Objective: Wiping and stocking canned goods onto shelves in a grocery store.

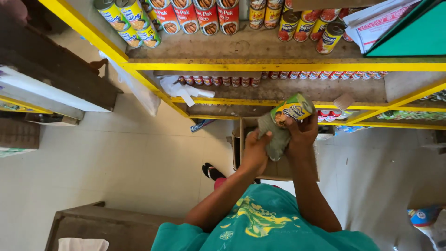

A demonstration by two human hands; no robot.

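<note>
Wiping step, by the look of it: right hand curled shut around a yellow-and-green can, held tilted just right of frame centre, below the yellow shelf edge. Left hand closed on a grey-green cloth pressed against the can's lower side. Cardboard box directly beneath on the pale floor. Next move likely calls for turning the can within the cloth while keeping a firm grip.
</note>
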